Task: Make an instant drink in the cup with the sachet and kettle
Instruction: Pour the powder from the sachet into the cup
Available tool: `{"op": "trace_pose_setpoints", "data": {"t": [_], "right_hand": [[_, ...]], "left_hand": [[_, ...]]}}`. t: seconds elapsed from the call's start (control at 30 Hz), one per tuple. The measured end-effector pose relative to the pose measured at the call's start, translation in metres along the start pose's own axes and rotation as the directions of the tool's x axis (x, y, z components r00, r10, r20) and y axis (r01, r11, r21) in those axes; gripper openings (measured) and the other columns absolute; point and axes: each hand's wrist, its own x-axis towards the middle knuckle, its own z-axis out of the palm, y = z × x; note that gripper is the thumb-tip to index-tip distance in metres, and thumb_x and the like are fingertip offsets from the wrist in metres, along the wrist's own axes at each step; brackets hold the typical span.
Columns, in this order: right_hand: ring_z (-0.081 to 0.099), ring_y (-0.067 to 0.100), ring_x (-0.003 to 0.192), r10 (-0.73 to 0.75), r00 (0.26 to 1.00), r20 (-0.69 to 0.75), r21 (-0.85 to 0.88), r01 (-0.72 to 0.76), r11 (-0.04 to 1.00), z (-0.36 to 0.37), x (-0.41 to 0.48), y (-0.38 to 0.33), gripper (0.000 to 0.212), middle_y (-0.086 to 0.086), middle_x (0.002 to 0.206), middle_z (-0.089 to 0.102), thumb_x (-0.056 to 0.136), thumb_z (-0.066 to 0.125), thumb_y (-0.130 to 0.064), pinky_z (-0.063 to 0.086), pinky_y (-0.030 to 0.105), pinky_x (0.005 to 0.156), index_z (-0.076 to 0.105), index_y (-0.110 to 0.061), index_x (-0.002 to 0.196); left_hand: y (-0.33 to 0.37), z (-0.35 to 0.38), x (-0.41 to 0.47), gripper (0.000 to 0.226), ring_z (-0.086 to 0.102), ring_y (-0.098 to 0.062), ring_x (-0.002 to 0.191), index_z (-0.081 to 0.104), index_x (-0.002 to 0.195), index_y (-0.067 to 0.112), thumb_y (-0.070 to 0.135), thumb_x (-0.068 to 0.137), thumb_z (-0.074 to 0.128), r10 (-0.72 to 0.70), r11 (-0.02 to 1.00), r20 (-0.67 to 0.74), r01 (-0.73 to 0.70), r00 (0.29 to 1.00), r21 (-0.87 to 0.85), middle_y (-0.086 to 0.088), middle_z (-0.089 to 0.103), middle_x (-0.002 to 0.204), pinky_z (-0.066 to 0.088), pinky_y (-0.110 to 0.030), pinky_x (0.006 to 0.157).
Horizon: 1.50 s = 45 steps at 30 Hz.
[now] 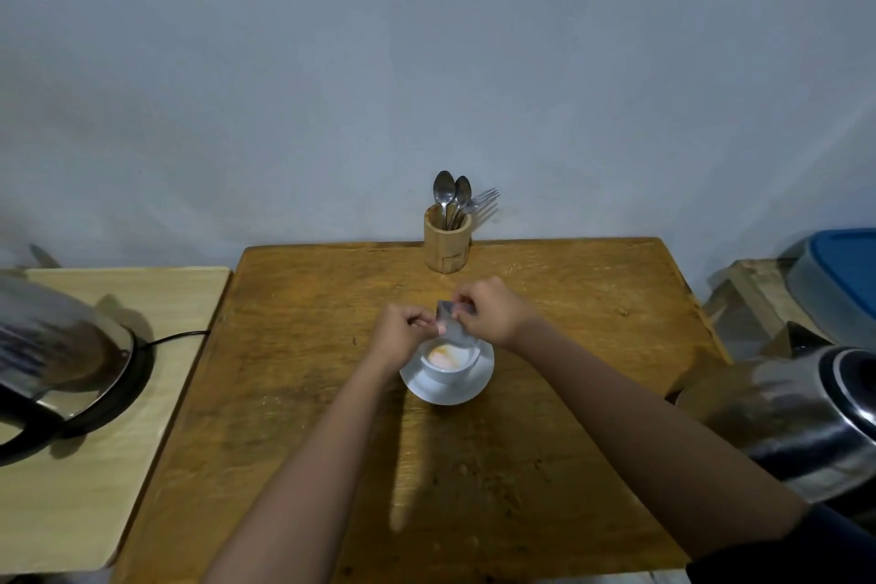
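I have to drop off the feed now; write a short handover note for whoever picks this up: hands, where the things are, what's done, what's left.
Left hand and right hand: both pinch the sachet, held tipped over the cup.
Cup sits on its saucer mid-table; pale and orange powder is already inside.
Kettle on its base on the side table at left; a second kettle at right.
Spoons in the wooden holder by the wall.
Left: finish emptying the sachet, pour water, stir.

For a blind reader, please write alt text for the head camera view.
Both hands, left hand and right hand, hold a sachet over a white cup on a saucer on a wooden table. A kettle stands left.
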Motion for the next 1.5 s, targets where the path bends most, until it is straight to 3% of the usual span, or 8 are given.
{"op": "trace_pose_setpoints", "data": {"t": [0.13, 0.27, 0.4, 0.5, 0.6, 1.0, 1.33, 1.5], "right_hand": [[0.054, 0.019, 0.074, -0.001, 0.999, 0.037, -0.142, 0.006, 0.99, 0.0, -0.003, -0.008, 0.019, 0.005, 0.084, 0.061, 0.089, 0.049, -0.013, 0.037, 0.027, 0.055, 0.068, -0.011, 0.094], [0.062, 0.024, 0.082, -0.03, 0.998, 0.054, -0.233, 0.042, 0.972, 0.0, -0.004, -0.011, 0.019, 0.01, 0.093, 0.07, 0.086, 0.052, -0.009, 0.041, 0.03, 0.062, 0.069, -0.01, 0.093], [0.059, 0.022, 0.082, -0.046, 0.995, 0.084, -0.231, 0.064, 0.971, -0.003, -0.003, -0.014, 0.018, 0.009, 0.095, 0.068, 0.089, 0.053, -0.013, 0.045, 0.033, 0.067, 0.068, -0.01, 0.096], [0.058, 0.023, 0.078, -0.032, 0.989, 0.144, -0.247, 0.067, 0.967, -0.004, -0.003, -0.014, 0.014, 0.01, 0.091, 0.066, 0.087, 0.054, -0.012, 0.043, 0.033, 0.064, 0.067, -0.009, 0.093], [0.061, 0.023, 0.079, -0.007, 0.992, 0.127, -0.206, 0.033, 0.978, -0.006, 0.001, -0.012, 0.016, 0.011, 0.09, 0.069, 0.088, 0.053, -0.009, 0.046, 0.034, 0.066, 0.069, -0.006, 0.089], [0.062, 0.023, 0.082, 0.056, 0.996, 0.068, -0.081, -0.051, 0.995, 0.0, 0.001, -0.007, 0.017, 0.011, 0.088, 0.069, 0.089, 0.056, -0.015, 0.05, 0.038, 0.071, 0.07, -0.005, 0.088], [0.057, 0.017, 0.071, 0.08, 0.993, 0.084, -0.07, -0.074, 0.995, -0.001, 0.0, 0.0, 0.015, 0.002, 0.076, 0.064, 0.086, 0.059, -0.011, 0.045, 0.032, 0.063, 0.067, -0.009, 0.074], [0.059, 0.021, 0.079, 0.093, 0.994, 0.058, -0.039, -0.09, 0.995, 0.002, 0.0, 0.0, 0.013, 0.006, 0.087, 0.065, 0.085, 0.064, -0.019, 0.051, 0.038, 0.071, 0.067, -0.012, 0.094]], "left_hand": [[0.0, 0.002, -0.004, 0.025, 0.041, -0.006, 0.056, 0.057, 0.059, 0.016, 0.002, 0.077, 0.069, -0.009, 0.99, 0.058, 0.001, 0.998, 0.143, 0.004, 0.047, 0.057, 0.035, -0.01, 0.051], [0.01, -0.002, -0.006, 0.007, 0.042, -0.006, 0.058, 0.07, 0.087, 0.007, 0.009, 0.08, 0.067, -0.009, 0.962, 0.147, -0.032, 0.989, 0.27, 0.004, 0.05, 0.062, 0.032, -0.019, 0.053], [0.016, -0.007, -0.005, 0.029, 0.039, -0.006, 0.056, 0.058, 0.057, 0.021, 0.01, 0.082, 0.065, 0.019, 0.94, 0.138, -0.065, 0.99, 0.334, 0.005, 0.046, 0.057, 0.03, -0.02, 0.052], [0.013, -0.01, -0.004, 0.009, 0.059, -0.018, 0.077, 0.073, 0.086, 0.01, 0.01, 0.083, 0.065, 0.021, 0.934, 0.074, -0.046, 0.997, 0.355, -0.007, 0.067, 0.081, 0.047, -0.028, 0.068], [0.013, -0.01, -0.004, 0.017, 0.065, -0.024, 0.092, 0.072, 0.098, 0.008, 0.011, 0.082, 0.066, 0.026, 0.941, 0.021, -0.031, 0.999, 0.337, -0.012, 0.072, 0.098, 0.051, -0.035, 0.081], [0.011, -0.007, -0.005, 0.013, 0.064, -0.027, 0.088, 0.071, 0.093, 0.007, 0.013, 0.084, 0.063, 0.033, 0.943, -0.013, -0.027, 0.999, 0.333, -0.014, 0.071, 0.092, 0.052, -0.039, 0.08], [0.007, 0.003, -0.01, 0.018, 0.058, -0.016, 0.084, 0.07, 0.101, 0.007, 0.011, 0.086, 0.06, 0.05, 0.957, -0.039, -0.037, 0.998, 0.287, -0.007, 0.068, 0.091, 0.04, -0.026, 0.07], [0.007, 0.0, -0.008, 0.017, 0.054, -0.015, 0.076, 0.068, 0.1, 0.006, 0.013, 0.087, 0.06, 0.059, 0.971, -0.068, -0.041, 0.996, 0.234, -0.003, 0.062, 0.081, 0.038, -0.021, 0.06]]}}
